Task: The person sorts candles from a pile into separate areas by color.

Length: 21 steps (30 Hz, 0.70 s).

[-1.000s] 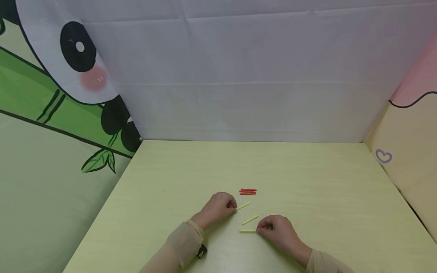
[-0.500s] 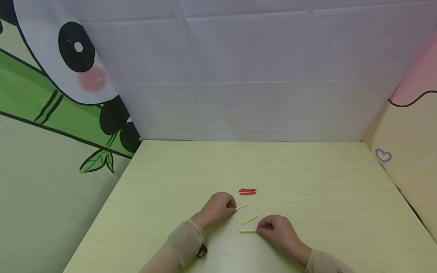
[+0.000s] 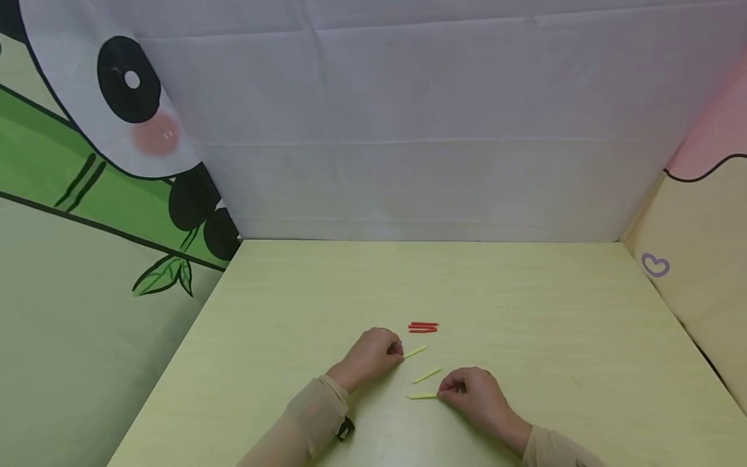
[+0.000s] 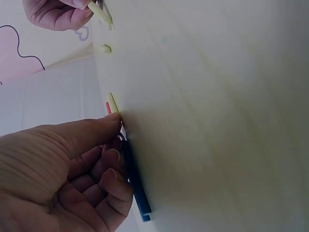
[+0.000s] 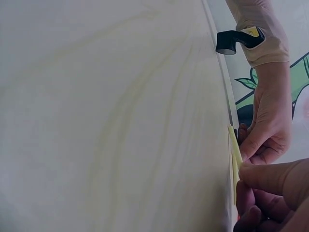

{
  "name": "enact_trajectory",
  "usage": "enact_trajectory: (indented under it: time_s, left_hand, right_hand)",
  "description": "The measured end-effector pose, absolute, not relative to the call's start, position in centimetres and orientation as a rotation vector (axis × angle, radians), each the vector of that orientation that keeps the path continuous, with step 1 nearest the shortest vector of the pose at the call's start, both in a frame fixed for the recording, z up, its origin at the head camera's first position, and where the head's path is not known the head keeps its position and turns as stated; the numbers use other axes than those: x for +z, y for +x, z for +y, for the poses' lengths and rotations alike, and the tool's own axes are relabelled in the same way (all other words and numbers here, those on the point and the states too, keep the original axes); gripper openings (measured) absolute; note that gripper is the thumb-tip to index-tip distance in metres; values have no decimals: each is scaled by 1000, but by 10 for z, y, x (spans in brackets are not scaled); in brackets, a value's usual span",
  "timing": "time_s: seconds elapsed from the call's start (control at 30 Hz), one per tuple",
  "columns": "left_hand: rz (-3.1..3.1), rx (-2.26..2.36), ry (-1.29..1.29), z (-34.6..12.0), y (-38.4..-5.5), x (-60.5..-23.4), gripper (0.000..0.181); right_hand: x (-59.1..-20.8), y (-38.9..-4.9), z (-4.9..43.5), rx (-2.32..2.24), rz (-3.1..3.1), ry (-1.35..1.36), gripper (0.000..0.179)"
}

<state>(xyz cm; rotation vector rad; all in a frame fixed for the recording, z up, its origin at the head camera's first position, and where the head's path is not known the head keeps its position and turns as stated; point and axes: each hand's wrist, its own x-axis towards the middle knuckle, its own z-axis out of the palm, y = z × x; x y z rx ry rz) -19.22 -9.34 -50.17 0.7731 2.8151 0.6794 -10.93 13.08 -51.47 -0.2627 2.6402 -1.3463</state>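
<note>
My left hand (image 3: 373, 353) pinches one end of a thin, short yellow stick (image 3: 416, 351) between thumb and fingertips, close to the table top. To its right and nearer me, my right hand (image 3: 477, 397) pinches the right end of another yellow stick (image 3: 421, 396). A third yellow stick (image 3: 428, 375) lies slanted on the table between the two hands. Beyond them, several red sticks (image 3: 423, 327) lie side by side. In the left wrist view, dark blue sticks (image 4: 136, 181) lie next to the curled fingers of the left hand; the head view does not show them.
The pale yellow table (image 3: 554, 311) runs back to a white cloth wall (image 3: 438, 162). Printed panels stand along both sides, with a panda picture (image 3: 134, 84) on the left. A black wrist device (image 3: 345, 429) sits at the left sleeve.
The free end of the stick in my right hand has swung slightly left and towards me. My left hand and the sticks on the table stay almost as they were.
</note>
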Motion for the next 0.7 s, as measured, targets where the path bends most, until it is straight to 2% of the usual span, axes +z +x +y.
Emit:
enact_trajectory:
  time_s: [0.7]
  left_hand:
    - [2839, 661, 756, -89, -194, -503, 14]
  right_hand:
    - [-515, -110, 134, -1317, 2653, -298, 10]
